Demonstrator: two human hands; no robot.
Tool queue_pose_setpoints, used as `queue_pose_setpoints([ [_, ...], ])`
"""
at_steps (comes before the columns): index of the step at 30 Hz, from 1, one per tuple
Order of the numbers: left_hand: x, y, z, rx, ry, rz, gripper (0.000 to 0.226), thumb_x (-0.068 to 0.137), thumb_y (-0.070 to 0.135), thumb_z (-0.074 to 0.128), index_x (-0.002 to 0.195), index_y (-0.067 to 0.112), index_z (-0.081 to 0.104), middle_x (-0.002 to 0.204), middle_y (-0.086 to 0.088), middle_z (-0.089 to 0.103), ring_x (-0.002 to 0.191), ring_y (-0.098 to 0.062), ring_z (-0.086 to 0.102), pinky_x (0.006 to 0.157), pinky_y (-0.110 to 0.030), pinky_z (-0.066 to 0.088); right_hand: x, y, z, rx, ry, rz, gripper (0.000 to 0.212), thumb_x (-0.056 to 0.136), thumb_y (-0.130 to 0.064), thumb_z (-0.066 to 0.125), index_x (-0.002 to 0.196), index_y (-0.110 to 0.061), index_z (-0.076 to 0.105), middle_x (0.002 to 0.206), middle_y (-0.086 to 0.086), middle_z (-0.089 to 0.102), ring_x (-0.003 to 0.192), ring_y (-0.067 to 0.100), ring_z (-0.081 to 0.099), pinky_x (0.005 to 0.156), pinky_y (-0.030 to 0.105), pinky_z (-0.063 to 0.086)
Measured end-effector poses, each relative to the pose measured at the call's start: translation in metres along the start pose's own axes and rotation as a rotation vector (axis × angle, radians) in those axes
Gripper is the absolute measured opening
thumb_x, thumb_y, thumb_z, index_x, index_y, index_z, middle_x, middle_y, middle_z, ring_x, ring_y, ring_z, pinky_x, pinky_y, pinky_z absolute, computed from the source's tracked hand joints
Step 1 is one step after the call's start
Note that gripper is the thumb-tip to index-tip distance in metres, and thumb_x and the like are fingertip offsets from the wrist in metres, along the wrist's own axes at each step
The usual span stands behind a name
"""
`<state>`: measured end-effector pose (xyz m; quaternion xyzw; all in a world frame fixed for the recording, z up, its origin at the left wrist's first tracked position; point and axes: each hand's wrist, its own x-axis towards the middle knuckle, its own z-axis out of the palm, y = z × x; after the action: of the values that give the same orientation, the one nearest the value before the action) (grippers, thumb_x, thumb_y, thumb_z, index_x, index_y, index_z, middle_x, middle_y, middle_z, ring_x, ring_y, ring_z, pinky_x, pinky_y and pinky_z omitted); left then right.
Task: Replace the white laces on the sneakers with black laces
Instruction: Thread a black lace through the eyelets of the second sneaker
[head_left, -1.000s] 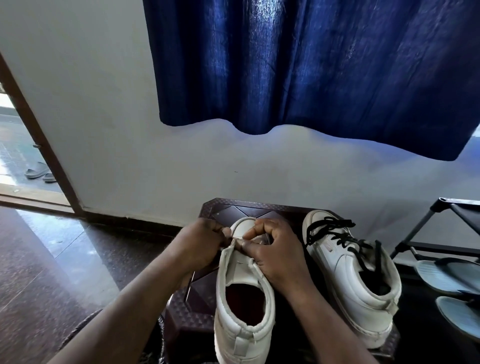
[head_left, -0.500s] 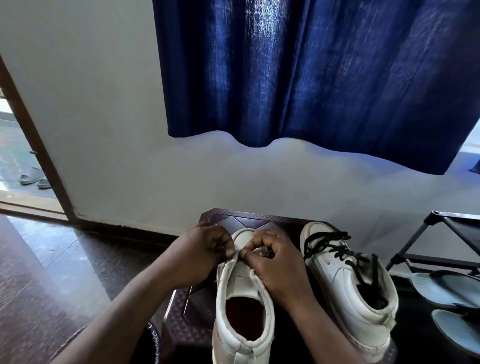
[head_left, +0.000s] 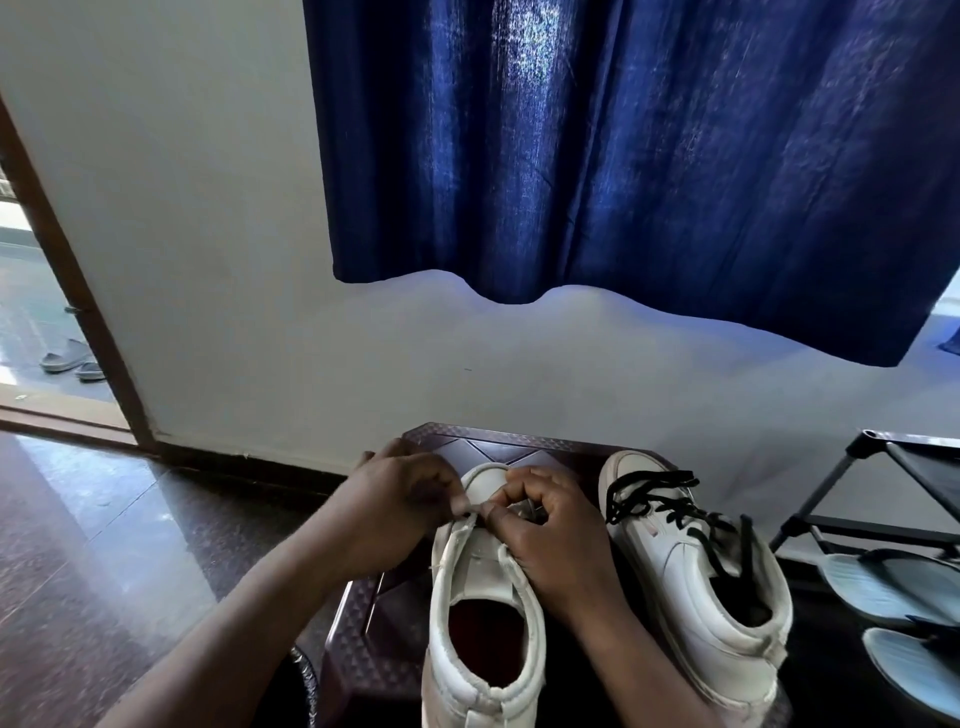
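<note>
At lower right the laced sneaker (head_left: 691, 571) is done in black; left hand (head_left: 400, 512) and right hand (head_left: 545, 540) pinch the front flaps of the bare sneaker (head_left: 483, 571).

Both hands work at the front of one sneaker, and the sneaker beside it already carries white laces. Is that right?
No: the head view shows black laces on the second sneaker, not white. Both the left hand and the right hand do work at the front of the first sneaker.

dark stool (head_left: 488, 448), two white sneakers (head_left: 691, 566) on top
</note>
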<state>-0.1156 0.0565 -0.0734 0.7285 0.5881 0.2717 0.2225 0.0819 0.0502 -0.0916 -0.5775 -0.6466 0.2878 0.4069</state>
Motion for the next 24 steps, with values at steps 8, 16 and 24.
queue_pose_setpoints([
  [8,0.000,0.004,0.006,0.212,0.009,-0.087,0.014,0.094,0.037,0.067,0.080,0.039,0.065,0.110,0.018,0.054,0.111,-0.015,0.051,0.095,-0.044,0.046,0.000,0.001,0.001,0.005,0.011,-0.002,0.009,0.082,-0.019,0.083,0.076,-0.021,0.076,0.107,-0.021,0.063,0.097,-0.019,0.055,0.075,0.000,0.038],
  [16,0.002,-0.005,0.002,-0.049,-0.007,-0.026,0.008,0.087,0.045,0.075,0.083,0.046,0.069,0.098,0.012,0.063,0.097,-0.003,0.058,0.095,-0.034,0.047,0.000,0.002,0.002,-0.001,0.030,-0.010,0.011,0.082,-0.019,0.082,0.075,-0.024,0.076,0.105,-0.022,0.063,0.098,-0.015,0.057,0.075,0.000,0.038],
  [24,0.006,0.001,0.009,-0.010,0.043,-0.137,0.029,0.088,0.030,0.078,0.064,0.035,0.064,0.090,0.012,0.063,0.096,-0.017,0.063,0.081,-0.027,0.046,0.001,0.005,0.002,0.013,0.028,-0.009,0.008,0.083,-0.019,0.082,0.077,-0.022,0.077,0.104,-0.019,0.064,0.100,-0.016,0.055,0.077,0.002,0.039],
])
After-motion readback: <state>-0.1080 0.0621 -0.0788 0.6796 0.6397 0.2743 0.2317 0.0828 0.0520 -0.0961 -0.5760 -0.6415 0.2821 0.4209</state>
